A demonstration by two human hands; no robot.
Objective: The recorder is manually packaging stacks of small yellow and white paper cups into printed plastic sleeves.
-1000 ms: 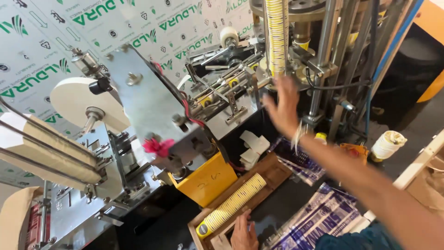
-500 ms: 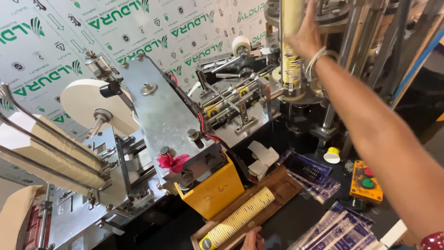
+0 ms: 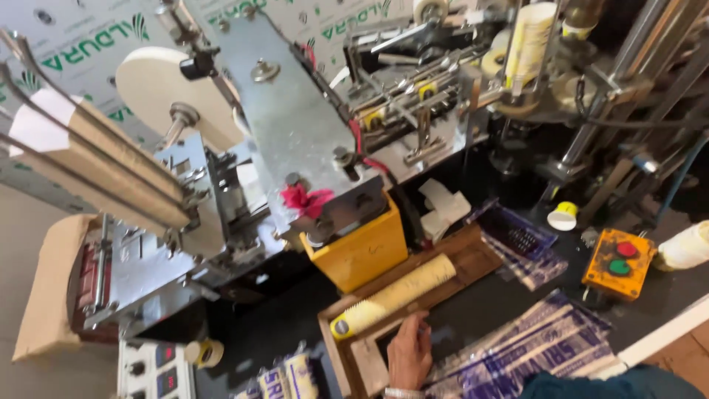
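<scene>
Head: cup stack [image 3: 394,295] just above hand [image 3: 410,355]

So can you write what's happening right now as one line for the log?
left hand: flat on wooden tray, holding nothing | beside it: yellow stack of cups lying in tray | right hand: out of view | yellow box behind tray

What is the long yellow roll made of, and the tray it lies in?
The long yellow roll looks like nested paper cups: matte, pale, finely ribbed with rims. The tray seems to be bare brown wood, dull and flat-edged. The left hand rests on it.
</scene>
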